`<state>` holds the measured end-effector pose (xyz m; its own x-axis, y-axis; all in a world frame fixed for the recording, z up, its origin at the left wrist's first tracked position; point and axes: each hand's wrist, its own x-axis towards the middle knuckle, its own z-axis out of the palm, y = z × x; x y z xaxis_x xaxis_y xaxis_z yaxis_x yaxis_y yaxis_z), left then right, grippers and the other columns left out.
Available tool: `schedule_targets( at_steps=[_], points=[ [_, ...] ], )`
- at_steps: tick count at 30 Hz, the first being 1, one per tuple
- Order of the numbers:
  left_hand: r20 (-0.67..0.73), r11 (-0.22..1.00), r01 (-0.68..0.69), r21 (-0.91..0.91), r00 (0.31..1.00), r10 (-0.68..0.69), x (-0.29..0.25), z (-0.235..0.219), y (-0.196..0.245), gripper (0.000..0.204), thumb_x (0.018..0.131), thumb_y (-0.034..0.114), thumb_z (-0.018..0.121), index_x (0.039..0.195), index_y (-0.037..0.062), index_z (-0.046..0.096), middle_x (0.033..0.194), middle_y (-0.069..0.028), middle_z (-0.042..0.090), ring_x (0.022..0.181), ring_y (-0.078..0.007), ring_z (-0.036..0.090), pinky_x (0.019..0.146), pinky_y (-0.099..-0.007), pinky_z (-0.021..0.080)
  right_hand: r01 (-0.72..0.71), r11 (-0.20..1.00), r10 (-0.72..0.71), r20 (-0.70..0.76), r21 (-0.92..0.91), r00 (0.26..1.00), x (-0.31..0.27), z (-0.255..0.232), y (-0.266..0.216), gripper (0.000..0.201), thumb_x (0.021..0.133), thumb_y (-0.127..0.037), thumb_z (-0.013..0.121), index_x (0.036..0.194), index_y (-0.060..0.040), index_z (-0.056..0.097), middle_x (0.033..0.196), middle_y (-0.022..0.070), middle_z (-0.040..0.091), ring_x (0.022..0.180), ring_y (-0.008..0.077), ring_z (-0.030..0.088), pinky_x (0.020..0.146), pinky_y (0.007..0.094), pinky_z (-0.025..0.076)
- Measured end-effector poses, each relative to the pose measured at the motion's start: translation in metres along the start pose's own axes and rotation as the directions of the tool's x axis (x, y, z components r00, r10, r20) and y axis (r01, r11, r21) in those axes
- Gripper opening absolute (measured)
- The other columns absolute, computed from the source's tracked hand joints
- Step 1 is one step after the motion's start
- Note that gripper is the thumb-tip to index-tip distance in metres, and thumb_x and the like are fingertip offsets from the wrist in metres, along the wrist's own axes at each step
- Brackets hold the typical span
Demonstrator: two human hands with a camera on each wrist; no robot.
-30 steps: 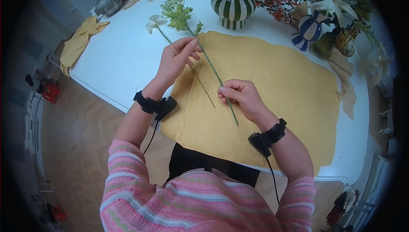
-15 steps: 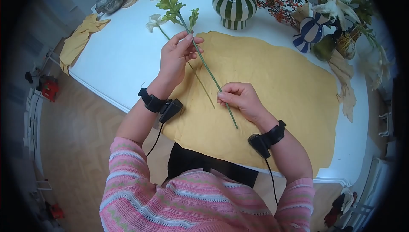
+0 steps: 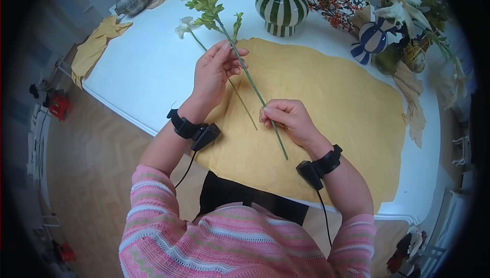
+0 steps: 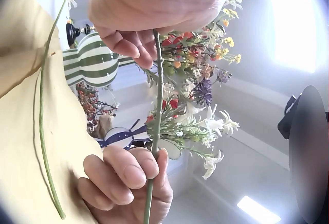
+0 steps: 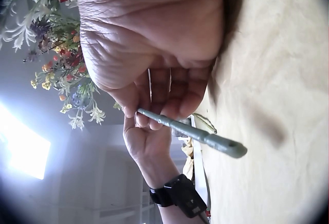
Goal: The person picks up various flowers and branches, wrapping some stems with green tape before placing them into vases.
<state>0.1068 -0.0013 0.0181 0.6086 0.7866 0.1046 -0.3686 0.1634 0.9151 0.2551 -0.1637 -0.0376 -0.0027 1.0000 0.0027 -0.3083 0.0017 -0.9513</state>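
Both hands hold a long green flower stem (image 3: 250,80) slantwise above the yellow sheet. My left hand (image 3: 211,74) pinches it high up, just under the lobed green leaves (image 3: 208,8). My right hand (image 3: 290,117) grips it lower between thumb and fingers, with the tail end sticking out below. Up close in the right wrist view, the blunt cut end (image 5: 234,148) points past the palm. A second flower with a white bloom (image 3: 186,26) lies to the left, its thin stem (image 4: 42,126) resting on the sheet and partly hidden behind my left hand in the head view.
A creased yellow sheet (image 3: 332,125) covers much of the white table (image 3: 138,69). Behind it stand a green-striped vase (image 3: 282,7), a blue-striped vase (image 3: 373,37) and red berry sprigs (image 3: 334,5). A silver-grey pot (image 3: 131,0) and crumpled yellow cloth (image 3: 99,43) sit far left.
The leafy flower head has swung up and away from me, and the lower end of its stem has dropped slightly. My left hand has shifted a little right; the right hand has hardly moved.
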Motion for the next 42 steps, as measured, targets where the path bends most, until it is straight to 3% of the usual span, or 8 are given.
schedule_targets(
  at_steps=[10, 23, 42],
  points=[
    [-0.067, 0.996, -0.045, -0.079, 0.997, 0.040, 0.006, -0.006, -0.006, 0.018, 0.099, 0.024, 0.052, 0.103, 0.0069, 0.056, 0.088, -0.0056, 0.064, 0.074, -0.0121, 0.056, 0.066, -0.0256, 0.045, -0.001, 1.000, 0.001, 0.098, 0.006, 0.995, 0.000, 0.000, -0.001, 0.023, 0.093, -0.021, 0.061, 0.088, 0.0008, 0.068, 0.082, 0.0043, 0.065, 0.076, 0.0107, 0.058, 0.074, 0.0248, 0.047],
    [-0.094, 0.998, -0.061, -0.026, 0.994, 0.058, 0.003, -0.003, -0.010, 0.016, 0.097, 0.023, 0.056, 0.105, 0.0092, 0.053, 0.085, -0.0047, 0.064, 0.073, -0.0119, 0.056, 0.065, -0.0252, 0.044, -0.015, 0.998, 0.019, 0.057, -0.068, 0.998, 0.001, 0.000, 0.000, 0.016, 0.089, -0.016, 0.065, 0.089, -0.0008, 0.068, 0.083, 0.0026, 0.066, 0.076, 0.0074, 0.058, 0.071, 0.0223, 0.047],
    [-0.064, 0.995, 0.042, -0.086, 0.997, -0.048, -0.001, -0.005, -0.017, 0.030, 0.095, 0.015, 0.057, 0.122, 0.0070, 0.045, 0.093, -0.0071, 0.064, 0.073, -0.0121, 0.060, 0.064, -0.0244, 0.049, -0.055, 0.998, 0.058, 0.067, -0.041, 0.996, 0.000, 0.001, 0.000, 0.016, 0.091, -0.014, 0.060, 0.086, 0.0010, 0.064, 0.082, 0.0053, 0.063, 0.077, 0.0116, 0.057, 0.075, 0.0258, 0.045]
  ],
)
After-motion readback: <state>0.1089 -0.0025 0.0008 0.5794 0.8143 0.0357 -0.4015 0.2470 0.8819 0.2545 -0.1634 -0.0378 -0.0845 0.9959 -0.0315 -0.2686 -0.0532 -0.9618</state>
